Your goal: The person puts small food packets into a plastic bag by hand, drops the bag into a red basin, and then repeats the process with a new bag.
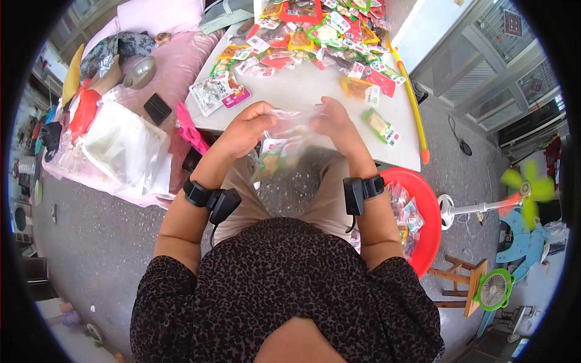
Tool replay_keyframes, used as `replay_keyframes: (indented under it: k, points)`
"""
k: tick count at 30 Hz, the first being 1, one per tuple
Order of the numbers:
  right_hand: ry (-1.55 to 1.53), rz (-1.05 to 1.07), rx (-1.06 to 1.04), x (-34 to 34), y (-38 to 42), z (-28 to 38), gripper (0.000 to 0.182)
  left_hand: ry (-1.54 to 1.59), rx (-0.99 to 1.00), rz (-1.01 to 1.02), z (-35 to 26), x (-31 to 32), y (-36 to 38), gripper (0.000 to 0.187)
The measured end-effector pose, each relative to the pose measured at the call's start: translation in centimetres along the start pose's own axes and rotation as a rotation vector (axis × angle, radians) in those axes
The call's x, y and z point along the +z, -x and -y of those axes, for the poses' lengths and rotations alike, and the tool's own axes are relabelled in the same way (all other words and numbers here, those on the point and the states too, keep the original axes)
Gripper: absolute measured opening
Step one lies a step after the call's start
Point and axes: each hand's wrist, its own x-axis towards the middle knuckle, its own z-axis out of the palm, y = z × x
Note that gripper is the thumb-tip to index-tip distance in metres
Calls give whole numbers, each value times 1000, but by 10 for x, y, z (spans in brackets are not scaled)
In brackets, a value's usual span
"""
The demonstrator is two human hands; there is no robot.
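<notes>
My left hand [248, 127] and my right hand [334, 124] both grip the top edge of a clear plastic bag [284, 145] and hold it between them at the near edge of a white table [302, 91]. The bag hangs down over my lap with several small snack packets inside. A heap of colourful snack packets [302, 33] lies on the far part of the table. Two loose packets [378, 124] lie just right of my right hand. Black bands sit on both wrists.
A red basin [423, 212] with more packets stands on the floor to my right. A pink-covered bed [151, 91] with bags and a black wallet is to the left. A yellow stick [411, 97] lies along the table's right edge. Fans stand at far right.
</notes>
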Motion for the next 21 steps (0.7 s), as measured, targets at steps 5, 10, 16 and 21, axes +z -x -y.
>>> replay_keyframes:
  k: [5,10,16,21]
  points:
    - [-44,60,26,-7,0,5,17,-24,54,43,-4,8,-2,5]
    - [139,-46,-133,-6,7,28,3,-293,229,-116,-8,6,-7,7]
    - [490,-138,-167,-16,-1,6,1,-421,85,-217,28,-8,-20,8]
    - [311,-68,-102,-20,24,20,3,-482,109,-129,14,6,-7,10]
